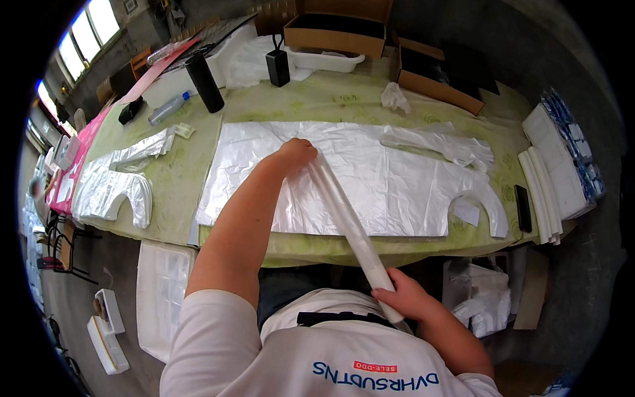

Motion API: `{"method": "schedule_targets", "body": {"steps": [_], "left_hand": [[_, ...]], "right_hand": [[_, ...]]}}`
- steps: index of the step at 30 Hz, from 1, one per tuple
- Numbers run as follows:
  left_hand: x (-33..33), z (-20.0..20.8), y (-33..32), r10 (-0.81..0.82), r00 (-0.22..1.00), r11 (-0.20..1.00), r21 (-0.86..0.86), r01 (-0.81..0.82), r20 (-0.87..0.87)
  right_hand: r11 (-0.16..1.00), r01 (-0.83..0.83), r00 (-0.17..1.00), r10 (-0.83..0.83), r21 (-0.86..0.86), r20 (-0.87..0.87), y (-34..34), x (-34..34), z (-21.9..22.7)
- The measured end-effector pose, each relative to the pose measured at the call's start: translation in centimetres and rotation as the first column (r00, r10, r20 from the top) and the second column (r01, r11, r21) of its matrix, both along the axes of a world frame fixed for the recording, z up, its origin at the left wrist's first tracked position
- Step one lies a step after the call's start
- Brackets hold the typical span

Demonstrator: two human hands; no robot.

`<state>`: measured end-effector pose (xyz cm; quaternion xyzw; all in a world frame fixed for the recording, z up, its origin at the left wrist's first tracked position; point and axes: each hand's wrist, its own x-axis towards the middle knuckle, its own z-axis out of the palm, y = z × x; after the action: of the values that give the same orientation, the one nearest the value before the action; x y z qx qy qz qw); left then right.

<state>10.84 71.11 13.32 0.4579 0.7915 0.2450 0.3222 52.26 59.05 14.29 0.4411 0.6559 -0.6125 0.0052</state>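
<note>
A long roll of translucent white plastic film [347, 221] slants across my front, from the table down toward my waist. My left hand [297, 156] is closed at its far end, over the silvery white plastic sheets [410, 192]; its fingertips are partly hidden. Around the near end, past the table's front edge, my right hand [401, 295] is wrapped with the thumb on top. Beneath the roll, the sheets lie flat and wrinkled, with a curved cut-out and strap-like strips at their right end.
Smaller folded plastic [126, 178] lies left on the green-covered table [175, 218]. A black bottle [205, 83], black case [278, 66] and open cardboard box [440, 79] stand at the back. White rolls [539, 195] and a phone [522, 208] lie right. A plastic bin [159, 298] sits below left.
</note>
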Motion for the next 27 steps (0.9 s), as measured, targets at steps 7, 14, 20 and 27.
{"method": "schedule_targets", "body": {"steps": [7, 14, 20, 27], "left_hand": [[1.5, 0.5, 0.3, -0.116, 0.936, 0.992, -0.081, 0.095, -0.332], [2.2, 1.6, 0.8, -0.059, 0.81, 0.988, 0.08, 0.13, -0.583], [4.2, -0.5, -1.9, 0.172, 0.909, 0.802, 0.589, 0.095, -0.38], [6.7, 0.7, -13.9, -0.653, 0.454, 0.544, 0.042, 0.838, -0.607]], "right_hand": [[0.988, -0.008, 0.984, 0.034, -0.151, 0.172, -3.4, 13.5, 0.5], [0.927, 0.203, 0.967, -0.138, -0.315, 0.215, -8.1, 22.4, -4.3], [0.944, 0.287, 0.958, -0.282, -0.161, 0.052, -7.5, 20.4, -2.4], [0.857, 0.151, 0.988, -0.113, 0.493, -0.107, 3.0, 10.4, 1.8]]}}
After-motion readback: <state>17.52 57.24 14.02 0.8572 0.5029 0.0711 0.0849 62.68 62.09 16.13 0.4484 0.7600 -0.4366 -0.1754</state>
